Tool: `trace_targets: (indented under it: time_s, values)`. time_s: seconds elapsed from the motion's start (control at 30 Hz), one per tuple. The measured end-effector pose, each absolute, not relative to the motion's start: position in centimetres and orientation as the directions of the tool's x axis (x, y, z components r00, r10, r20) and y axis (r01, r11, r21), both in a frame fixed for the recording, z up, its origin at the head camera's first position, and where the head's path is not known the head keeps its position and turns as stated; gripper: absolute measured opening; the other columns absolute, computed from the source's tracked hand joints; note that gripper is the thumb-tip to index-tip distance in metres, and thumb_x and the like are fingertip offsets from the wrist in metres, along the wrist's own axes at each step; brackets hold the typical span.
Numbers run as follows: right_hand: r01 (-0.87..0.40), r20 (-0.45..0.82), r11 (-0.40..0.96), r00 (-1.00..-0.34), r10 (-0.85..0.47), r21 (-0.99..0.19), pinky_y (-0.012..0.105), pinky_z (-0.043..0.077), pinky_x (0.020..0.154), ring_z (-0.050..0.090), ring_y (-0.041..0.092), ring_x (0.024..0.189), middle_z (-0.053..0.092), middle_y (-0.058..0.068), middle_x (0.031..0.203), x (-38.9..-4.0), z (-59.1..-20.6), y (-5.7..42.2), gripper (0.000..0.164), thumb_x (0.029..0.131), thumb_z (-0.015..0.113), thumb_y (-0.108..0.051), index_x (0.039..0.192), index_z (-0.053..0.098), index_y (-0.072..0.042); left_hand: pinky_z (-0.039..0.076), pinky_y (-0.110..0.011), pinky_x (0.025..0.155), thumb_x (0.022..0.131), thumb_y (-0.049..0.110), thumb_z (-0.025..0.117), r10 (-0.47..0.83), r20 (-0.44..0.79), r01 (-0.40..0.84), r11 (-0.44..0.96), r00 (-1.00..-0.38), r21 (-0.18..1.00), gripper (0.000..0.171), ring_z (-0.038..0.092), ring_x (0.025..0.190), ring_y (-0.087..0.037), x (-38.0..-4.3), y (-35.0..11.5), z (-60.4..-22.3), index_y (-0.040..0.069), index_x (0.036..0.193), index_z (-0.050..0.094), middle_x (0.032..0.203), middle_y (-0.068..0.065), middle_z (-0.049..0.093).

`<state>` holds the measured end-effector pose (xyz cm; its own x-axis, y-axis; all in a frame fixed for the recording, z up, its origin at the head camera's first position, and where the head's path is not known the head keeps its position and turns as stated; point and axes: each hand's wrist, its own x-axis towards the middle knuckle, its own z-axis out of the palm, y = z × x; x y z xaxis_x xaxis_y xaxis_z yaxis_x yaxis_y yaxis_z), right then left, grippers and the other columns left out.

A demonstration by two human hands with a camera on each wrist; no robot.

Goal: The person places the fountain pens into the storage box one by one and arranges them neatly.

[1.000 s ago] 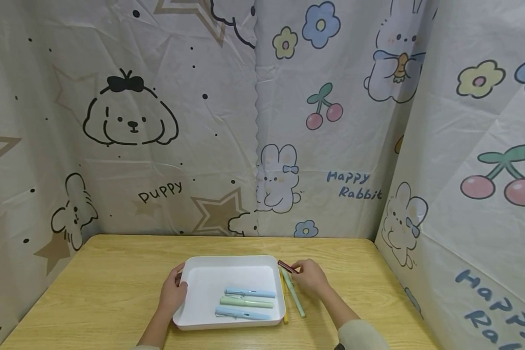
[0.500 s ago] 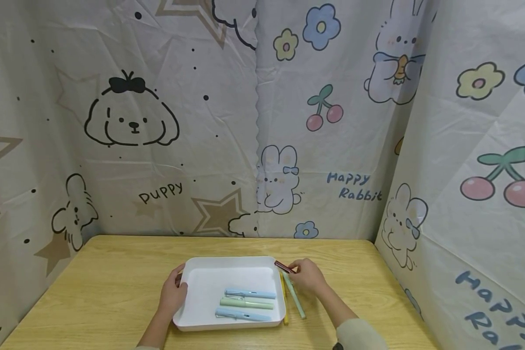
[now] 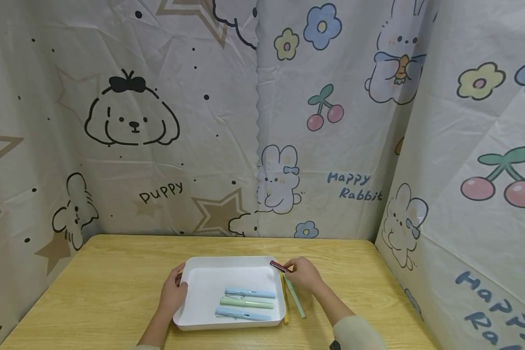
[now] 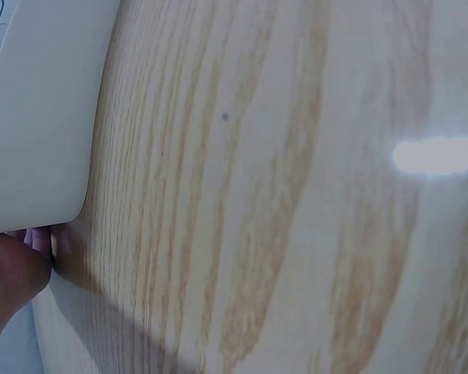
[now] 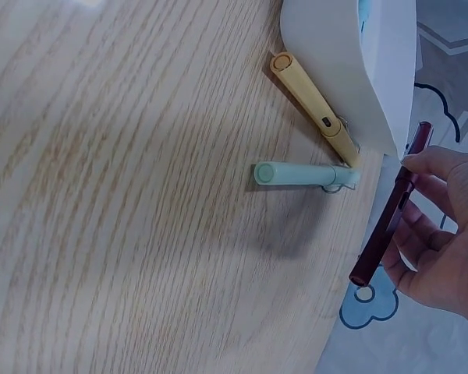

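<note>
While the left hand (image 3: 173, 294) grips the left side of the white tray (image 3: 207, 279), the right hand (image 3: 305, 273) pinches the dark red pen (image 5: 384, 230) between thumb and fingers. Pen's up off the table (image 3: 118, 282), tilted, one end at the tray's far right corner; can't tell if it touches the rim. Three pens inside the tray, right half, roughly parallel: far blue pen (image 3: 255, 293), middle green pen (image 3: 247, 303), near blue pen (image 3: 242, 314). Outside, just beside the right wall: yellow pen (image 5: 308, 97), then loose green pen (image 5: 296, 174), angled, capped ends close together. Printed cloth (image 3: 227, 121) behind.
</note>
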<state>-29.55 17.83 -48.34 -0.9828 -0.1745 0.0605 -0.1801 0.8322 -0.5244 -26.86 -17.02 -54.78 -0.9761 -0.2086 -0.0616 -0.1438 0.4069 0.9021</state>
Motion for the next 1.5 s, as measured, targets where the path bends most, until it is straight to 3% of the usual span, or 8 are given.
trace_targets:
  time_s: [0.33, 0.67, 1.13, 1.5]
  values:
    - [-0.239, 0.064, 0.814, -0.968, -0.243, -0.530, 0.021, 0.034, 0.046, 0.043, 0.010, 0.055, 0.055, 0.001, 0.068, -29.5, -48.0, 17.0, 0.023, 0.079, 0.064, -0.010, 0.100, 0.070, -0.003, 0.044, -0.052, 0.096, 0.090, -0.001, 0.036, -0.211, -0.046, -0.132, 0.417, -0.976, 0.899, 0.055, 0.047, 0.118, -0.041, -26.8, -17.0, -54.4, 0.003, 0.145, 0.027, 0.133, -0.030, 0.043]
    - [-0.213, 0.007, 0.825, -0.969, -0.245, -0.523, 0.022, 0.036, 0.049, 0.045, 0.012, 0.061, 0.053, 0.001, 0.073, -29.6, -47.6, 16.1, 0.023, 0.079, 0.066, -0.013, 0.101, 0.070, -0.005, 0.043, -0.053, 0.098, 0.090, 0.000, 0.036, -0.218, -0.052, -0.141, 0.415, -0.975, 0.899, 0.055, 0.046, 0.120, -0.041, -26.9, -17.0, -54.6, 0.003, 0.145, 0.028, 0.136, -0.030, 0.042]
    - [-0.268, 0.015, 0.835, -0.954, -0.298, -0.480, 0.021, 0.035, 0.049, 0.043, 0.011, 0.062, 0.050, 0.000, 0.073, -29.9, -47.8, 15.0, 0.021, 0.078, 0.067, -0.015, 0.097, 0.071, -0.007, 0.045, -0.050, 0.095, 0.090, -0.002, 0.036, -0.199, -0.043, -0.121, 0.396, -0.979, 0.910, 0.055, 0.048, 0.119, -0.041, -26.8, -17.1, -54.8, 0.002, 0.144, 0.028, 0.135, -0.031, 0.042]
    - [-0.307, 0.020, 0.818, -0.940, -0.341, -0.487, 0.020, 0.033, 0.047, 0.042, 0.009, 0.057, 0.051, -0.002, 0.065, -30.0, -47.4, 13.7, 0.021, 0.077, 0.067, -0.012, 0.097, 0.072, -0.006, 0.046, -0.049, 0.095, 0.090, -0.002, 0.036, -0.200, -0.032, -0.112, 0.407, -0.979, 0.907, 0.055, 0.048, 0.118, -0.041, -26.9, -17.1, -54.8, 0.002, 0.144, 0.029, 0.134, -0.031, 0.043]
